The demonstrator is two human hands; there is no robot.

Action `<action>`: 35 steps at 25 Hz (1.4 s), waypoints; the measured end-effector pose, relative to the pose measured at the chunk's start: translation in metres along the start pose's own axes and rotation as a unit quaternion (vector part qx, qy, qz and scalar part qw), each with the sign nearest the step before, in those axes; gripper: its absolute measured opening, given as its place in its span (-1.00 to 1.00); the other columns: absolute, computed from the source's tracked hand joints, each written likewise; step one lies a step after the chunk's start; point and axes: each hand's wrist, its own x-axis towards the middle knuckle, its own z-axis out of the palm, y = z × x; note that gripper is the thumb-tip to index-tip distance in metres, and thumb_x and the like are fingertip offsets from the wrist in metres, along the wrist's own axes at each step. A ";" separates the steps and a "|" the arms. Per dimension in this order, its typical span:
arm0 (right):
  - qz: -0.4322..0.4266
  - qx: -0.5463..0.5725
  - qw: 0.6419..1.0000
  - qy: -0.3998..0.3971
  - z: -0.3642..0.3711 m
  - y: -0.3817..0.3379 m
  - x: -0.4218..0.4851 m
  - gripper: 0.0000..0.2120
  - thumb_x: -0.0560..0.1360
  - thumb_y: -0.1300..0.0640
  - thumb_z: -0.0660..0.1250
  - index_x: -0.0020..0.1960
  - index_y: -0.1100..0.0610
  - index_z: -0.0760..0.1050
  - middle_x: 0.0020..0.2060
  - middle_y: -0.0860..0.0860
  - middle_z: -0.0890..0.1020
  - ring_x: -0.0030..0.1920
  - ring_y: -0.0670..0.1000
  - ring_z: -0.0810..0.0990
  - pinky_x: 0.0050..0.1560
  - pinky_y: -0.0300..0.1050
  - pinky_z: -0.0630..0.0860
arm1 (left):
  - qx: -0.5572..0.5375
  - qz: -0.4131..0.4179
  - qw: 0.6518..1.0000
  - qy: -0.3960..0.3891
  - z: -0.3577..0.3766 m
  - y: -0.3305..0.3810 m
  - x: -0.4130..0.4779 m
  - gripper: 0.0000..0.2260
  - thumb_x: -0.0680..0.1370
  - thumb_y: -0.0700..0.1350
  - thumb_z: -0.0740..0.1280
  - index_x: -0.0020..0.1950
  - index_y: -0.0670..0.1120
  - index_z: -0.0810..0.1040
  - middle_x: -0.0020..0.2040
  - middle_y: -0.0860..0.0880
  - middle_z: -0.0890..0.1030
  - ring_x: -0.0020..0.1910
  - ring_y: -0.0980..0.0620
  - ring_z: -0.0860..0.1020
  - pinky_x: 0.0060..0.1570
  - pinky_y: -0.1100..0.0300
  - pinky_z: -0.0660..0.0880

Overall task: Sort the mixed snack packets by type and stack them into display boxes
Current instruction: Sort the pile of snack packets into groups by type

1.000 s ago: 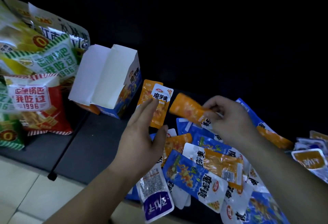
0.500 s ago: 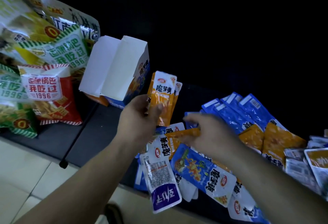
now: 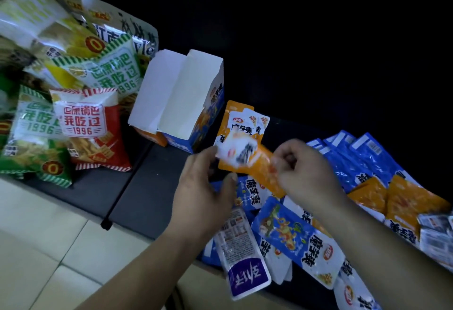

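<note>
Near edge of the dark bench [image 3: 147, 187]: loose blue foil snack packets [image 3: 294, 236]. Beyond them, the left hand [image 3: 208, 187] grips a stack of orange foil snack packets [image 3: 241, 123]; the right hand [image 3: 301, 170] pinches a single orange foil packet [image 3: 259, 170] against it. Far left: open blue-and-orange cardboard display box [image 3: 181, 103].

The left hand [image 3: 208, 194] and the right hand [image 3: 306, 174] hold a few orange packets [image 3: 257, 167] between them, blurred, just beside an open box [image 3: 181, 98] with white flaps. Loose packets [image 3: 289, 233], mostly blue and orange, lie heaped on the dark table [image 3: 147, 187] at right. Big crisp bags [image 3: 81, 118] are piled at left.
</note>
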 end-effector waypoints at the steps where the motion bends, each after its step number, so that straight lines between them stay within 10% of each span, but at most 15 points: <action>1: 0.038 0.083 0.995 0.033 -0.001 -0.009 0.009 -0.85 0.62 0.17 0.34 -0.09 -0.04 0.53 -0.22 -0.13 0.60 -0.26 -0.18 0.58 -0.33 -0.20 0.53 | -0.015 -0.009 1.000 0.017 -0.003 0.000 -0.002 -0.67 0.59 0.04 0.41 0.32 0.20 0.44 0.19 0.19 0.48 0.12 0.25 0.54 0.01 0.27 0.54; 6: 0.286 0.399 0.870 0.040 0.041 -0.043 0.045 -0.89 0.59 0.21 0.42 -0.12 0.13 0.62 -0.12 0.11 0.72 -0.25 0.08 0.71 -0.35 -0.10 0.62 | -0.010 -0.047 0.999 0.003 -0.008 -0.020 -0.023 -0.67 0.56 -0.09 0.43 0.30 0.10 0.52 0.12 0.17 0.54 -0.03 0.21 0.60 -0.04 0.16 0.60; 10: 0.214 0.232 0.945 0.089 0.062 -0.044 0.046 -0.84 0.46 0.13 0.32 -0.04 0.15 0.63 -0.01 0.10 0.64 -0.13 0.12 0.62 -0.24 -0.12 0.50 | 0.079 -0.002 0.997 0.002 -0.019 -0.026 -0.026 -0.74 0.53 -0.04 0.48 0.21 0.08 0.59 -0.01 0.21 0.48 -0.08 0.22 0.54 -0.19 0.44 0.44; 15: 0.175 0.345 0.922 -0.002 0.043 -0.048 0.044 -0.73 0.57 0.35 0.24 -0.15 0.01 0.53 -0.27 -0.15 0.55 -0.25 -0.09 0.53 -0.22 -0.28 0.55 | 0.134 0.033 0.985 -0.107 -0.031 -0.031 -0.042 -0.52 0.36 0.28 0.51 0.20 0.15 0.57 0.05 0.21 0.42 -0.07 0.18 0.52 -0.10 0.18 0.54; 17: 0.159 0.307 0.938 -0.001 0.041 -0.043 0.044 -0.65 0.57 0.34 0.26 0.19 -0.02 0.61 0.01 -0.15 0.63 0.08 -0.04 0.62 0.22 -0.08 0.59 | 0.178 0.039 0.971 -0.158 -0.031 -0.031 -0.050 -0.33 0.22 0.46 0.48 0.24 0.20 0.51 0.10 0.23 0.36 0.05 0.16 0.44 0.01 0.22 0.48; 19: 0.109 0.216 0.970 0.009 0.034 -0.030 0.030 -0.60 0.61 0.29 0.27 0.39 0.01 0.52 0.20 -0.10 0.61 0.15 -0.10 0.60 0.17 -0.22 0.58 | 0.200 0.035 0.965 -0.164 -0.027 -0.031 -0.049 -0.31 0.16 0.51 0.45 0.18 0.21 0.50 0.10 0.24 0.33 0.07 0.14 0.38 0.05 0.22 0.43; 25: -0.020 -0.049 0.991 -0.122 -0.002 0.026 -0.027 -0.79 0.62 0.05 0.39 0.24 -0.11 0.56 0.04 -0.22 0.55 -0.12 -0.18 0.55 -0.03 -0.17 0.47 | 0.168 -0.029 0.972 -0.160 -0.018 -0.020 -0.037 -0.67 0.40 0.08 0.56 -0.06 0.13 0.41 -0.14 0.17 0.55 -0.16 0.14 0.52 -0.18 0.12 0.49; 35: 0.043 0.175 0.973 -0.147 -0.032 0.018 -0.066 -0.66 0.57 0.00 0.44 0.27 -0.27 0.47 0.04 -0.12 0.62 0.04 -0.15 0.64 -0.06 -0.16 0.66 | -0.201 -0.135 0.958 -0.152 -0.011 0.060 -0.017 -0.84 0.67 -0.15 0.32 -0.04 -0.17 0.63 -0.27 -0.18 0.65 -0.46 0.05 0.45 -0.48 0.25 0.39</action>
